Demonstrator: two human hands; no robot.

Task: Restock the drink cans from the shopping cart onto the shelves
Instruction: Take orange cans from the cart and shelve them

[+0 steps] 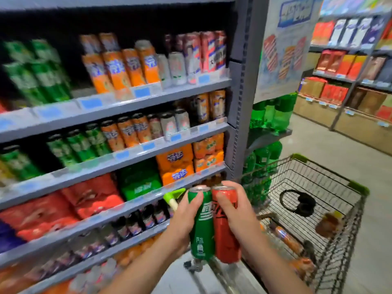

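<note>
The grey shelves [127,96] run along the left, their front lips lined with blue price tags, and end at a perforated grey upright [239,92] — past that the aisle floor [331,145] opens out to the right toward a farther rack of boxed goods [350,66]. The wire shopping cart [339,236] stands just right of the shelf end, its green-capped rim close to the upright, leaving only a narrow gap between cart and shelving where the hands are raised. The left hand [184,217] wraps around a green can [201,223], thumb across its upper front; the right hand [235,213] grips a red can [224,228] the same way. The two cans are held upright and side by side, touching, in front of the lower shelf edges and above the cart's near corner. Both forearms reach up from the bottom of the frame, cut off by it. Inside the cart lie an orange can [288,238] on its side, a black pair of headphones [297,202] and a brownish item [326,227] too blurred to name. Much of the shelf stock is smeared by motion blur — orange cans [125,68] and green cans [36,71] can be told by colour, but their labels are hard to read, and the left end of each shelf runs out of view.
</note>
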